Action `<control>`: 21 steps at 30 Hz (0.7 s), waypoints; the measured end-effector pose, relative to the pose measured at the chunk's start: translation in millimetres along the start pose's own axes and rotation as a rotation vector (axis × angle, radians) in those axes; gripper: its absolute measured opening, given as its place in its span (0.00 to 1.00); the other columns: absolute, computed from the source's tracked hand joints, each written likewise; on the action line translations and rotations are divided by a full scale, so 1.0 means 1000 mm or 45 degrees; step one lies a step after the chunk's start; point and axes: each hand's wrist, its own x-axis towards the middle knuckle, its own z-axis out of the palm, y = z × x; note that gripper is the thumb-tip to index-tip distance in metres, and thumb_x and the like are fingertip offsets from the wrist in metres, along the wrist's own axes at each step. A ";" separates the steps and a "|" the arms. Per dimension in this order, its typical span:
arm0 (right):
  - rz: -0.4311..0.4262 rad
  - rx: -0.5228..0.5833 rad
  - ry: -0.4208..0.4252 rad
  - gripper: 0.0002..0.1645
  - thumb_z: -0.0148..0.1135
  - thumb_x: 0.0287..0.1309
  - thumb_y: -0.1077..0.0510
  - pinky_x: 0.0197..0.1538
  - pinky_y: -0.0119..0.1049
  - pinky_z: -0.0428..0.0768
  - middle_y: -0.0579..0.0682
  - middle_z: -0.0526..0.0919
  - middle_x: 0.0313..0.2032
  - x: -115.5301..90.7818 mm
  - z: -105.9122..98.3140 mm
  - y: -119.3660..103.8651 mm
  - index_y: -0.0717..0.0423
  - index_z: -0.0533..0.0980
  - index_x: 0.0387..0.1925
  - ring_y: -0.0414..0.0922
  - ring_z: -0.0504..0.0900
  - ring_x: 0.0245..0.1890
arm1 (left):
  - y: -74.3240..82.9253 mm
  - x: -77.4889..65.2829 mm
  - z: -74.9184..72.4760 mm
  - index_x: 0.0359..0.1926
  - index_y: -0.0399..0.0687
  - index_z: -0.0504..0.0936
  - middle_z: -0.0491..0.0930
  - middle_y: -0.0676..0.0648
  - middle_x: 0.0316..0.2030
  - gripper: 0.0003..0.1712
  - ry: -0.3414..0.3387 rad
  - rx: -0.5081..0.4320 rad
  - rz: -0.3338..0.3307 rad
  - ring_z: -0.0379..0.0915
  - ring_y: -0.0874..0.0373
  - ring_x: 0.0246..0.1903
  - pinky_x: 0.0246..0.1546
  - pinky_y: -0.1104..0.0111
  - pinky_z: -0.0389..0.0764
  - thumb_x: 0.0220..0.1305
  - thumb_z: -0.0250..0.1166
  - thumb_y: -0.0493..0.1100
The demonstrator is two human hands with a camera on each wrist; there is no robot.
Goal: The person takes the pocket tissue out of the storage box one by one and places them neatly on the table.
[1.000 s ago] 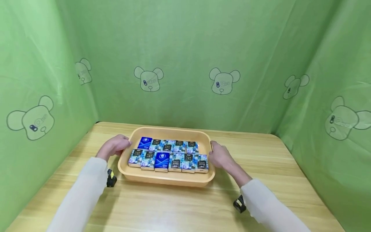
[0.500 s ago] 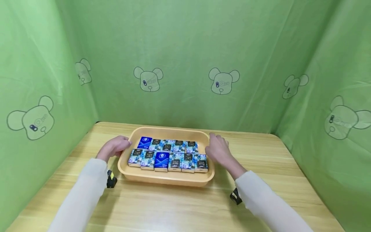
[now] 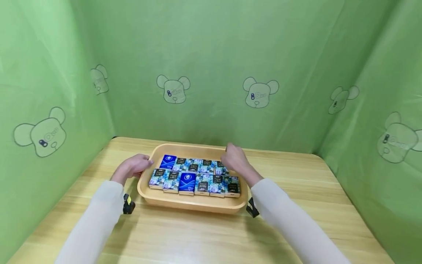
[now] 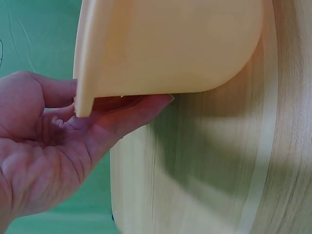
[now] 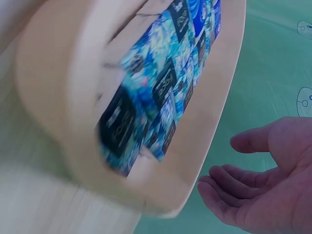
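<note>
A yellow-orange plastic tray (image 3: 194,204) holds several pocket tissue packs in two rows. Most packs have a blue floral print (image 3: 217,184); two are plain dark blue, one in the front row (image 3: 187,182) and one at the back left (image 3: 168,161). My left hand (image 3: 134,165) grips the tray's left side, thumb at the rim and fingers (image 4: 141,111) underneath. Over the far right part of the tray in the head view is my right hand (image 3: 236,160). The right wrist view shows that hand (image 5: 265,178) beside the tray's rim, fingers loosely bent, nothing in them.
The tray is over a wooden table (image 3: 184,238) with light grain. Green curtains (image 3: 211,121) with bear-head drawings stand behind the table and on both sides. A dark wrist camera (image 3: 128,204) hangs below the left sleeve.
My right hand has let go of the tray's right side and moved left and away from me, to the far right part. The left hand keeps its grip. The view has turned slightly left.
</note>
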 end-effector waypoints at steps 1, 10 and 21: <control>0.012 0.017 -0.006 0.37 0.50 0.67 0.64 0.31 0.36 0.79 0.68 0.71 0.65 0.002 0.002 -0.002 0.70 0.55 0.74 0.49 0.76 0.32 | 0.000 0.000 0.000 0.75 0.28 0.54 0.77 0.30 0.57 0.33 0.002 -0.003 -0.001 0.82 0.44 0.50 0.48 0.59 0.87 0.80 0.45 0.44; 0.079 -0.037 -0.086 0.42 0.50 0.65 0.65 0.18 0.31 0.68 0.68 0.78 0.53 0.008 0.014 -0.002 0.69 0.48 0.77 0.42 0.66 0.17 | -0.001 0.000 0.000 0.75 0.29 0.55 0.78 0.31 0.55 0.32 -0.004 -0.005 0.003 0.82 0.45 0.50 0.47 0.60 0.87 0.80 0.45 0.44; 0.044 -0.168 -0.214 0.20 0.57 0.63 0.62 0.22 0.32 0.70 0.53 0.73 0.27 -0.002 0.015 0.010 0.72 0.74 0.53 0.41 0.67 0.17 | -0.001 0.000 -0.001 0.76 0.30 0.55 0.78 0.31 0.55 0.32 -0.009 -0.005 -0.004 0.82 0.45 0.50 0.46 0.60 0.87 0.80 0.46 0.45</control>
